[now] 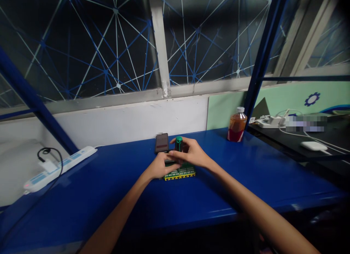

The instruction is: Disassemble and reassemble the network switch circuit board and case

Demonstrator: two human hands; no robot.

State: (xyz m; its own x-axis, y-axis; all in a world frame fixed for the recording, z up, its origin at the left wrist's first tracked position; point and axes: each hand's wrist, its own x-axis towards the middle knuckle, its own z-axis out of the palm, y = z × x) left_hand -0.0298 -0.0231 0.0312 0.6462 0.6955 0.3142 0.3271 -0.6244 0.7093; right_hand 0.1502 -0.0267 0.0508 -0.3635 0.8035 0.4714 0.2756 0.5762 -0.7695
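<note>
A screwdriver (178,142) with a green and black handle stands nearly upright in the middle of the desk. My right hand (194,152) has its fingers closed around the handle. Lower down, my left hand (161,165) brings its thumb and fingers together at the thin shaft. Directly beneath both hands lies a green bit case (187,171) with a yellow front edge and rows of small labelled slots. My fingers cover part of the case, and the screwdriver's tip is hard to make out.
Behind my hands a dark phone (162,142) lies on the blue desk (123,206). A drink bottle (237,125) stands at the back right. On the left is a white power strip (61,168) with a plugged-in adapter and black cable. A white charger (313,146) sits farther right.
</note>
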